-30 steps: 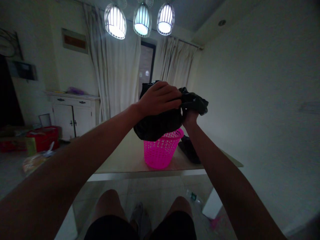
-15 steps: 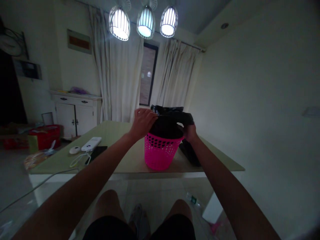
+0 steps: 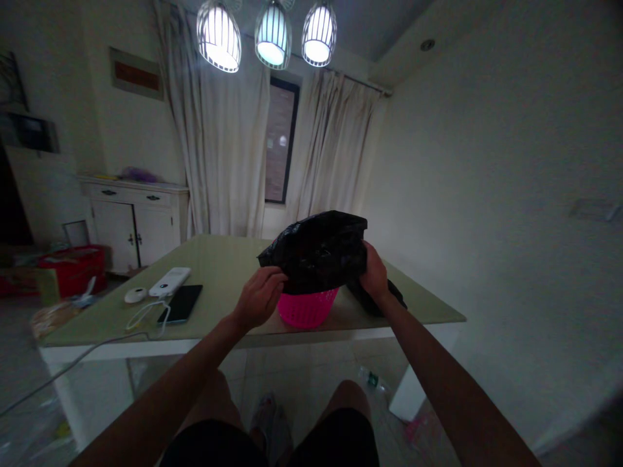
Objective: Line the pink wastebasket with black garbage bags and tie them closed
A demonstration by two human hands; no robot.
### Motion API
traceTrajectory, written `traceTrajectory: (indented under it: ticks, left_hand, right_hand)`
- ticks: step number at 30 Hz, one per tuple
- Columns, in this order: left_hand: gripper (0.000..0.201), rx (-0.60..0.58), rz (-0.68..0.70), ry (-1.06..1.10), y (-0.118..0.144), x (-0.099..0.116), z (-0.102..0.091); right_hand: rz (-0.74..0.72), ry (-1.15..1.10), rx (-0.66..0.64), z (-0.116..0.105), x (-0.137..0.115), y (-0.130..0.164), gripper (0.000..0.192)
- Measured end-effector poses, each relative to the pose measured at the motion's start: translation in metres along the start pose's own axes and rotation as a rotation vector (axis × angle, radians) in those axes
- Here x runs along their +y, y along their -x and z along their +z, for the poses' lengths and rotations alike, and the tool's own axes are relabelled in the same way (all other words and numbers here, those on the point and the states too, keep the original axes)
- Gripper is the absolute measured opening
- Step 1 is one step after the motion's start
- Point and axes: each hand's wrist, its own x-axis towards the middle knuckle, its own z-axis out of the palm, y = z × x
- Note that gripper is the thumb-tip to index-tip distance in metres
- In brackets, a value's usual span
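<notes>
A black plastic bag point(image 3: 316, 250) is draped over the top of a pink mesh basket point(image 3: 306, 310) standing on a pale green table point(image 3: 219, 259). My left hand point(image 3: 260, 297) grips the bag's lower left edge beside the basket. My right hand point(image 3: 374, 271) grips the bag's right edge. The bag covers the basket's rim and upper half. More black plastic point(image 3: 384, 299) lies on the table behind my right wrist.
On the table's left lie a dark phone point(image 3: 181, 303), a white power bank point(image 3: 169, 281), a small white round device point(image 3: 135, 295) and a cable point(image 3: 97, 340) running off the edge. A white cabinet point(image 3: 131, 220) and red crate point(image 3: 73, 266) stand at left. A bottle point(image 3: 374, 379) lies on the floor.
The bag, lifted high a second ago, was lowered into the basket; now both hands have drawn its edges down over the basket's outside. The view shifted slightly back.
</notes>
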Motion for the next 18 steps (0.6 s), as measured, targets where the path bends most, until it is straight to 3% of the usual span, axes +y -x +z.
traceTrajectory:
  ticks: [3,6,8,12,18]
  left_hand:
    - [0.033,0.101,-0.323,0.019,-0.001,-0.018,0.018]
    - [0.052,0.038,-0.532,0.156,-0.007,-0.036,0.035]
    - [0.064,0.000,-0.615,0.233,-0.010,-0.046,0.044]
    - [0.080,-0.041,-0.762,0.336,-0.015,-0.061,0.053]
    - [0.070,-0.120,-0.872,0.464,-0.009,-0.070,0.057]
  right_hand:
    - [0.065,-0.061,-0.076,0.019,0.012,0.010,0.089]
    - [0.126,-0.149,-0.136,0.043,0.021,0.011,0.096]
    - [0.177,-0.216,-0.186,0.059,0.026,0.010,0.088]
    - [0.235,-0.290,-0.295,0.080,0.034,0.014,0.051]
    - [0.259,-0.368,-0.308,0.098,0.042,0.044,0.027]
